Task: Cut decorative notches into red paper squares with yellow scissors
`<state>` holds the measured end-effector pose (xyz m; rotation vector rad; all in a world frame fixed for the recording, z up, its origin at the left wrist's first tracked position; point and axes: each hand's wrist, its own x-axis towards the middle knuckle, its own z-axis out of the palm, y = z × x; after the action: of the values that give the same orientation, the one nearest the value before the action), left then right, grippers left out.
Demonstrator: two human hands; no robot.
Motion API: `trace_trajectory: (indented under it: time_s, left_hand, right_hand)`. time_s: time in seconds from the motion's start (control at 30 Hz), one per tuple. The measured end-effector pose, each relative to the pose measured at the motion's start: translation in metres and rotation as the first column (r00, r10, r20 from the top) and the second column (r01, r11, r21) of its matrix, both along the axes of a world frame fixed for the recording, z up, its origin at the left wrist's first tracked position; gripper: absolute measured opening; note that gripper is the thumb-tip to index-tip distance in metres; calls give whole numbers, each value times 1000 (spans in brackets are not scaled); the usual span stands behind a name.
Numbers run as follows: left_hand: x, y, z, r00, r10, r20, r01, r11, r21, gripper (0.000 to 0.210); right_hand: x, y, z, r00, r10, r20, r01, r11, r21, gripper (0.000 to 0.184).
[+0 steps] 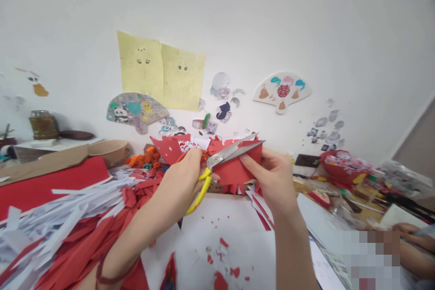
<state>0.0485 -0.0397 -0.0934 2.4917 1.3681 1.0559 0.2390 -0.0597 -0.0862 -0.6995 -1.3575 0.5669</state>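
Fingers of left hand (186, 170): curled around yellow-handled scissors (215, 161), steel blades slightly parted. Fingers of right hand (277, 174): pinched on red paper (234, 173), at the scissors' blades, thumb on near face.

Handling, by judgement: red paper light, thin, likely limp, easily creased or torn; best taken flat by an edge, close to the cutting line, clear of the steel. Scissors rigid, smooth; hold best kept to the handle loops.

Below scissors: white surface (190, 253), smooth, strewn with red scraps (220, 280), small, irregular.

Left of scissors: red strips (90, 238) and white strips (79, 206), long, narrow, heaped; farther left, brown cardboard (44, 163), flat, stiff-looking.

Beyond scissors, on pale wall (231, 9): yellow sheets (142, 70), rectangular; white fan-shaped panel (272, 88), painted.

Well right of scissors: co-worker's hand (406, 229).
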Motion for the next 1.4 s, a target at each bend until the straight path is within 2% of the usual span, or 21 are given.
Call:
trace_trajectory:
  time_s: [0.37, 0.57, 0.77, 1.17, 1.4]
  left_hand:
    - [-4, -4, 2, 993, 31, -117, -29, 999, 19, 5]
    - [-3, -4, 5, 987, 55, -150, -54, 998, 11, 5]
    - [-3, 1, -1, 979, 73, -188, -63, 996, 57, 8]
    - [1, 5, -4, 989, 6, -150, -8, 1000, -15, 10]
    - [5, 22, -15, 974, 34, -226, -36, 999, -7, 12]
  right_hand:
    - [6, -5, 4, 998, -29, 56, 31, 998, -52, 15]
    - [7, -12, 10, 998, -7, 67, 17, 989, -145, 15]
    - [12, -9, 8, 997, 29, 75, -15, 982, -187, 15]
    - [22, -1, 3, 990, -3, 142, 38, 969, -244, 22]
    - [27, 14, -3, 994, 65, 82, -38, 954, -298, 21]
